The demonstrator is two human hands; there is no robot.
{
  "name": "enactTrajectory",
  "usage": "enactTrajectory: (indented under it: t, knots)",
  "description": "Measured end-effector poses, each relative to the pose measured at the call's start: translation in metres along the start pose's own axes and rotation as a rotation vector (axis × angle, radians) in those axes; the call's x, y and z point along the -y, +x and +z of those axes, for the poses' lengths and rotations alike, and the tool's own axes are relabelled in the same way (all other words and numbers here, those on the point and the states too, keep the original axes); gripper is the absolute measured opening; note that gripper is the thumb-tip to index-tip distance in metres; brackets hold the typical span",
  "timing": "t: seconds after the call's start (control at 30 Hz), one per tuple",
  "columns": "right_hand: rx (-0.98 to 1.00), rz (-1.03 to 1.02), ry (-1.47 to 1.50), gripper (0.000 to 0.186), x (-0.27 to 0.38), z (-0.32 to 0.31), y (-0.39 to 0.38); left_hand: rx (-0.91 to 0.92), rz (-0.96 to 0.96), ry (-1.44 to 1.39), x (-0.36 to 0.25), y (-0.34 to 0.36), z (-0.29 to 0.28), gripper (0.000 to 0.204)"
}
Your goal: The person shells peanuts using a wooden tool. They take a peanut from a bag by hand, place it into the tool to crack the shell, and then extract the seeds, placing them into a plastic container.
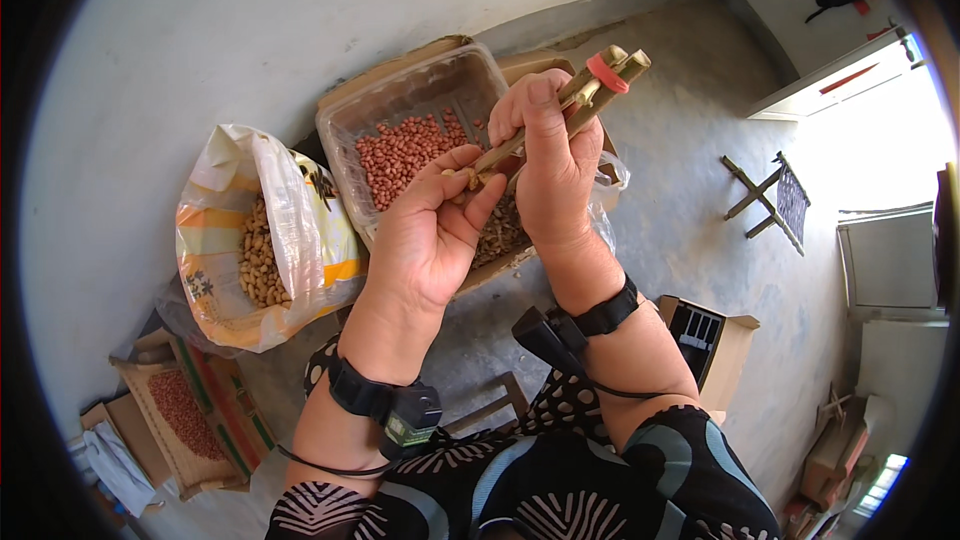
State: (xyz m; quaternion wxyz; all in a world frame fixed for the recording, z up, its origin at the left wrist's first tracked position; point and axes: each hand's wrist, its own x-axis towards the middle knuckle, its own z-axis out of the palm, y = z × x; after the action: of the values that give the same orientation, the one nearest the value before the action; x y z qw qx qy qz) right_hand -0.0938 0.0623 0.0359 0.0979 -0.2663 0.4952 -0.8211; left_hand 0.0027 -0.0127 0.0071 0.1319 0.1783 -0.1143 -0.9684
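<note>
Wrapped in my right hand (555, 155) is a wooden stick clamp (630, 68), its upper ends bound by a red band. The clamp slants down to the left, toward my left hand (425, 240). Between the thumb and fingers of that hand is a peanut (470, 180), right at the clamp's lower end. Behind the left hand stands a clear plastic tub (335, 140) with red shelled peanut kernels (405, 155). Peanut shells (500, 237) lie below and between my hands, partly hidden by them.
A plastic sack (310, 225) of unshelled peanuts (262, 260) stands open at left. A cardboard box (245, 420) with red kernels lies lower left. Right of me are a folding stool (770, 200) and an open carton (735, 360). A wall (250, 30) rises behind the tub.
</note>
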Motion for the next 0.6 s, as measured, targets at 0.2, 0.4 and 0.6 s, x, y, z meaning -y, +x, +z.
enactTrajectory:
  t: [0.2, 0.4, 0.6]
  knots:
    - [0.017, 0.01, -0.058, 0.03, -0.005, -0.001, -0.001, 0.025, -0.031, 0.009, -0.002, -0.004, 0.005, 0.02]
    - [-0.033, 0.05, 0.016, 0.033, -0.002, -0.002, 0.002, 0.04, -0.021, 0.051, 0.0, -0.005, 0.006, 0.02]
    - [-0.146, 0.11, 0.165, 0.038, -0.005, -0.002, 0.008, 0.002, -0.046, 0.166, 0.006, -0.008, 0.004, 0.015]
